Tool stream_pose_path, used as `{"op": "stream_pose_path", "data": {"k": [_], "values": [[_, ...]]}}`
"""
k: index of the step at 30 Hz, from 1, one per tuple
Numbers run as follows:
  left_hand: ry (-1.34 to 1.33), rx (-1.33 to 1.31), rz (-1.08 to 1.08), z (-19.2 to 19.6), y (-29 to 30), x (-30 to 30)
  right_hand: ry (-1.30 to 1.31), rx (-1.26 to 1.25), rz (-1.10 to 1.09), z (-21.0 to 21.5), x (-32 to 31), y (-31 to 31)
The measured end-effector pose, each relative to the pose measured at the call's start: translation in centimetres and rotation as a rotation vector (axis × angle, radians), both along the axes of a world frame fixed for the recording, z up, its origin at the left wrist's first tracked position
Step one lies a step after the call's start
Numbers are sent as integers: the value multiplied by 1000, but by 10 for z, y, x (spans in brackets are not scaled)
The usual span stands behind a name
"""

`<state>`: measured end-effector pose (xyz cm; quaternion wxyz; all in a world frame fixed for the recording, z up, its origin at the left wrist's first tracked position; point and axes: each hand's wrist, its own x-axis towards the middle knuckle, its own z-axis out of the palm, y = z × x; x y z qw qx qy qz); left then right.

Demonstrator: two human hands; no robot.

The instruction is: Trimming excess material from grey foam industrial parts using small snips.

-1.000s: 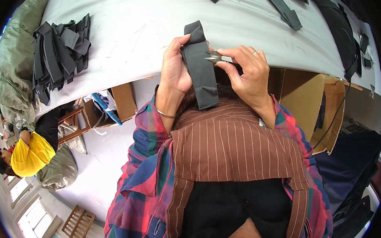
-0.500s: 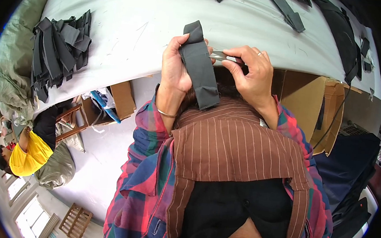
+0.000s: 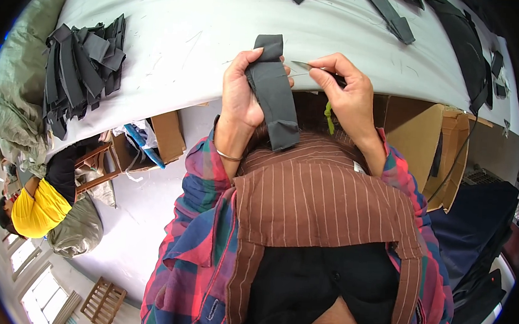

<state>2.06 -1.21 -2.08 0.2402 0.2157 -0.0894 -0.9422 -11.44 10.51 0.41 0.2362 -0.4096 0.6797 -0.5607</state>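
My left hand (image 3: pixel 243 91) is closed round a dark grey fabric strip (image 3: pixel 271 96), its thumb on one side and fingertips showing past the other. The strip is folded near its top and hangs down toward the brown striped apron (image 3: pixel 322 205). My right hand (image 3: pixel 348 96) grips a pair of thread snips (image 3: pixel 302 64) with dark handles, their pointed metal tip facing the strip but apart from it. A yellow-green ribbon (image 3: pixel 329 117) dangles below my right hand. Both hands are over the near edge of the white-covered table (image 3: pixel 183 42).
A heap of dark strips (image 3: pixel 84 68) lies on the table at the left. More dark pieces (image 3: pixel 393 18) lie at the far side. Open cardboard boxes (image 3: pixel 415 134) stand under the table edge. A person in a yellow top (image 3: pixel 42 210) sits at the far left.
My right hand has drawn the snips slightly up and away from the strip, and the ribbon has come into view. The strip's top end has tipped to the right.
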Motion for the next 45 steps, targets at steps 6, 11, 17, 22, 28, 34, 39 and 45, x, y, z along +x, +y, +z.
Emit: {"op": "stream_pose_path", "data": {"k": [6, 11, 17, 22, 28, 34, 39, 45], "values": [[-56, -84, 50, 4, 2, -6, 386, 7, 123, 10, 8, -3], [-9, -127, 57, 7, 3, -7, 453, 3, 174, 11, 8, -8], [-106, -148, 82, 19, 7, -11, 497, -41, 215, 9, 8, -12], [-117, -151, 70, 21, 8, -11, 496, -73, 217, 8, 9, -13], [-110, -167, 93, 14, 6, -11, 538, -70, 183, 8, 8, -11], [-188, -261, 50, 15, 7, -9, -453, 21, 537, 27, 2, 2], [-133, -247, 27, 0, -1, -4, -306, 46, 415, 32, 1, 5], [11, -208, -8, -5, -2, -2, 269, 49, 211, 14, 4, 1]]}}
